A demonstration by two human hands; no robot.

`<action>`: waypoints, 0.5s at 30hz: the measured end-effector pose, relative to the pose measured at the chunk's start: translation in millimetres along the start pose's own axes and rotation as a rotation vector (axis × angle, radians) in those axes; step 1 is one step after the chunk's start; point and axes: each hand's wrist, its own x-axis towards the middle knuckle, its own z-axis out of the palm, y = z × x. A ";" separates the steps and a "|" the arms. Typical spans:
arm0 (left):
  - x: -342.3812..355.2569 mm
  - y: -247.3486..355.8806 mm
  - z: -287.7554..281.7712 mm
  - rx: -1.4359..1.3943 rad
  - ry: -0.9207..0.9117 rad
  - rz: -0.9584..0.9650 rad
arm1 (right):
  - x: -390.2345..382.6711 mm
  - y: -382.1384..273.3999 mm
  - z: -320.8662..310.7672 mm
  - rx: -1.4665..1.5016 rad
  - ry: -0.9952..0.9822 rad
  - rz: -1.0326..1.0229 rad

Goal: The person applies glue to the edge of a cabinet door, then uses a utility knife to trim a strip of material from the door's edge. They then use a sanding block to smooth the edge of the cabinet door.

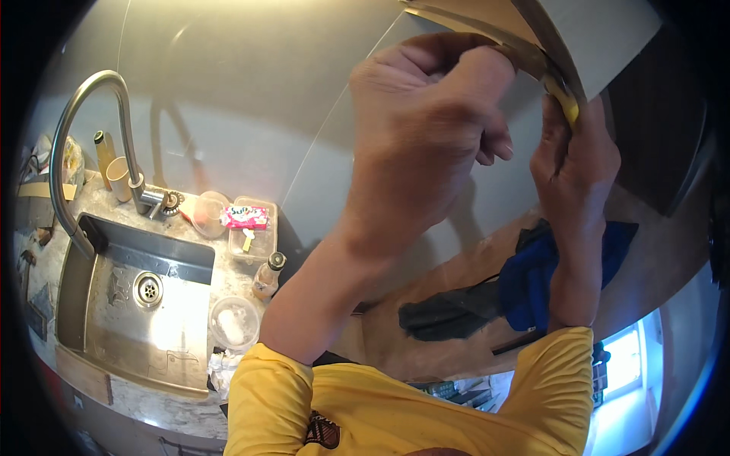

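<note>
Both arms reach up toward the underside and edge of a pale overhead panel (608, 38) at the upper right. My left hand (426, 129), slightly blurred, is curled, its thumb and forefinger pinched close to the panel's dark edge; what they grip is hidden. To its right, my right hand (576, 152) is raised against the same edge. Between its thumb and fingers shows a narrow yellow thing (564, 102), whose kind I cannot make out. A yellowish-brown band along the edge runs between the two hands.
At the left, a steel sink (152, 365) with a curved tap (114, 80) is set in a stone counter. Beside it stand a plastic tub (234, 323), a small bottle (268, 275) and a pink packet (247, 216). Blue and dark cloth (525, 281) lies at the lower right.
</note>
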 end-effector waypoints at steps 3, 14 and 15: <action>7.7 -0.1 -0.5 -0.023 -0.032 0.069 | -1.4 3.2 -0.1 -0.089 -0.020 -0.024; 6.2 3.2 1.2 -0.052 -0.027 -0.043 | -12.8 9.2 -1.4 -0.053 -0.008 0.044; 6.8 2.5 1.0 -0.069 -0.024 -0.051 | -13.2 8.6 -0.2 -0.046 -0.020 0.071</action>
